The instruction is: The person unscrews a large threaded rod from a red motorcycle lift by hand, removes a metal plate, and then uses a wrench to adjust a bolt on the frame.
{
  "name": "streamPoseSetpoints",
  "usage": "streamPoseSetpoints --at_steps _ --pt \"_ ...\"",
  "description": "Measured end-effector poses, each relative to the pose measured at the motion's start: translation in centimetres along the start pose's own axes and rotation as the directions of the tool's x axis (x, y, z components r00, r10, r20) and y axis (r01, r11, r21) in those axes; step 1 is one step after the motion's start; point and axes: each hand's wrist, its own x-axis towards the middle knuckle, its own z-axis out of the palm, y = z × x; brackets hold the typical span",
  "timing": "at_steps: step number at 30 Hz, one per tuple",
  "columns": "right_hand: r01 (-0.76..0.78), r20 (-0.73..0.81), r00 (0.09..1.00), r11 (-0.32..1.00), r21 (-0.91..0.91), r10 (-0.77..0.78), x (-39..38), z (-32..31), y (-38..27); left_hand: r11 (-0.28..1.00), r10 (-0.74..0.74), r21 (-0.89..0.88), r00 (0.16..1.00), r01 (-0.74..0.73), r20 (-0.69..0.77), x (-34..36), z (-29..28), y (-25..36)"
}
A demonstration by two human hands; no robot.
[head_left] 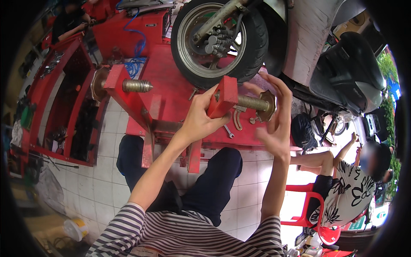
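My left hand (199, 119) is wrapped round the upright arm of a red steel clamp stand (226, 93), just below its top block. A thick threaded screw (250, 102) runs through that block to the right and carries a brass-coloured scalloped knob (268, 106). Around the knob's outer side curves my right hand (280, 118), its fingers stretched apart and partly smeared by motion; whether the palm touches the knob I cannot make out. On the stand's other arm sits a matching screw (137, 85) with a knob (99, 85), touched by neither hand.
Behind the stand, a scooter's front wheel (184, 55) rests over a red platform (165, 64). A wrench (230, 131) lies near the platform's front edge. Red shelving (43, 100) stands left, a blue hose (136, 64) behind. A seated person (349, 186) is at right on a red chair (306, 188).
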Motion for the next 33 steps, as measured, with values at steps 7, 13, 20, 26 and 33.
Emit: streamPoseSetpoints --at_steps 7,13,20,26,33 --pt "-0.058 0.063 0.995 0.939 -0.338 0.084 0.5 -1.3 0.2 0.997 -0.066 -0.027 0.996 0.068 0.058 0.1 -0.5 0.5" --pt "-0.013 0.006 1.000 0.980 -0.201 0.015 0.8 -0.3 1.2 0.995 0.052 -0.087 0.998 -0.054 -0.023 0.4 0.3 -0.5" --pt "-0.459 0.424 0.863 0.780 0.426 0.276 1.3 -3.9 2.3 0.996 -0.028 -0.084 0.999 0.030 0.022 0.4 -0.1 0.3" --pt "-0.043 0.113 0.993 0.984 0.173 0.023 1.0 -1.4 0.1 0.998 0.048 -0.044 0.999 -0.048 -0.008 0.8 0.2 0.0" --pt "-0.503 0.231 0.845 0.863 0.041 0.482 2.4 -3.1 0.2 0.995 -0.075 -0.070 0.997 0.076 0.023 1.7 -0.1 0.2"
